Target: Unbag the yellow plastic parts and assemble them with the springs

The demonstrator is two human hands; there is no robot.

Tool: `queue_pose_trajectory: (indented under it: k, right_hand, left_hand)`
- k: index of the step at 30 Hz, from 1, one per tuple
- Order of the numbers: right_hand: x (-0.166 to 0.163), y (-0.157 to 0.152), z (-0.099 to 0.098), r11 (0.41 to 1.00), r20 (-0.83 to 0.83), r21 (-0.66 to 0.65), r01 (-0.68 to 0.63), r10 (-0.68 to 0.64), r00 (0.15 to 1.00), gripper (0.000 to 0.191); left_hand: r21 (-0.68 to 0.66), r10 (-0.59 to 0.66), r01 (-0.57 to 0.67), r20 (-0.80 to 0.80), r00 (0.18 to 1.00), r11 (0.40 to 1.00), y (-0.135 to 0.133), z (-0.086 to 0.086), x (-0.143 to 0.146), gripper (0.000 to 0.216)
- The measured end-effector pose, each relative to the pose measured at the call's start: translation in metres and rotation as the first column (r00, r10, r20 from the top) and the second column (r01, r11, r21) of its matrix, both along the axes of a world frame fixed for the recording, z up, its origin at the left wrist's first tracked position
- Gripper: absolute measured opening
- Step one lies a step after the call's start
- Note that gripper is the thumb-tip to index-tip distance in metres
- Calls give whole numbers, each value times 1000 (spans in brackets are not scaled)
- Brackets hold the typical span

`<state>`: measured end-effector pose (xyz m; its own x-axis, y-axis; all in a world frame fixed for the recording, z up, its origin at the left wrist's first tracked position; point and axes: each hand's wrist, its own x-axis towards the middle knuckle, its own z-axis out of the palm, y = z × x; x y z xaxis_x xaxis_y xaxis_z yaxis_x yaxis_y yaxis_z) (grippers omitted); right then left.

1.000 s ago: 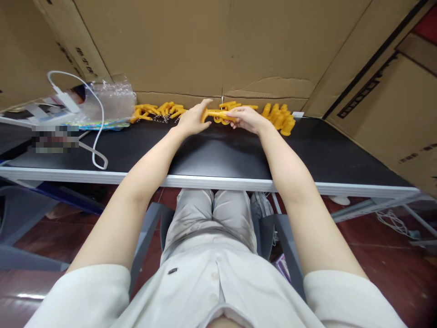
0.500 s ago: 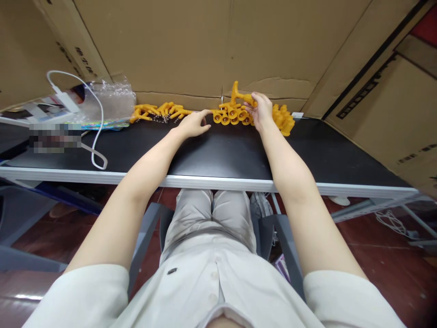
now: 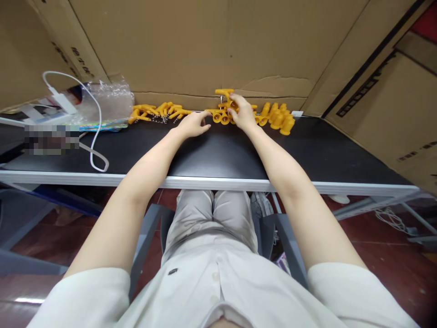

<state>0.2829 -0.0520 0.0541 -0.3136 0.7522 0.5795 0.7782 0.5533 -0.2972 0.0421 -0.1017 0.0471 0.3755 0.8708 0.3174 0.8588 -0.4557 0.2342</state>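
My right hand (image 3: 244,113) is closed round a yellow T-handled corkscrew (image 3: 225,92) above the stacked row, its handle showing past my fingertips to the left. Beneath lie several capped yellow corkscrews (image 3: 225,119) on their sides, round cap ends facing me. My left hand (image 3: 194,125) lies on the table at the left end of this row, fingers stretched and thumb apart; its index fingertip is beside the leftmost one. Left of that hand are loose yellow corkscrew handles (image 3: 166,109) with bare metal spirals. Yellow caps (image 3: 287,126) stand upright at the right.
The black table (image 3: 218,155) has a silver front edge. Cardboard (image 3: 191,50) walls it in behind and at the right. At the left lie a clear plastic bag (image 3: 111,102), a white cable (image 3: 99,123) and a blurred-out item. A small white piece (image 3: 297,113) sits at the back right.
My right hand has moved left with the corkscrew, from beside the standing caps to over the middle of the row. The corkscrew's handle has turned. My left hand has stayed in place.
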Motion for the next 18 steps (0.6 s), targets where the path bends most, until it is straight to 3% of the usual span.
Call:
queue_pose_trajectory:
  k: [4,9,15,18]
  right_hand:
    - [-13,16,-2,998,89,-45,-33,37,995,60]
    - [-28,29,1,979,214,-170,110,-72,974,55]
    - [-39,24,5,946,307,-246,214,-133,942,52]
    - [-32,23,4,956,268,-238,174,-107,958,53]
  left_hand:
    - [0,-20,20,4,1000,1000,5,-2,-1,51]
    - [-11,-28,28,13,1000,1000,6,-1,-2,46]
    - [-17,-26,27,13,1000,1000,3,1,-1,43]
    - [-24,-35,36,29,999,999,3,1,-1,40]
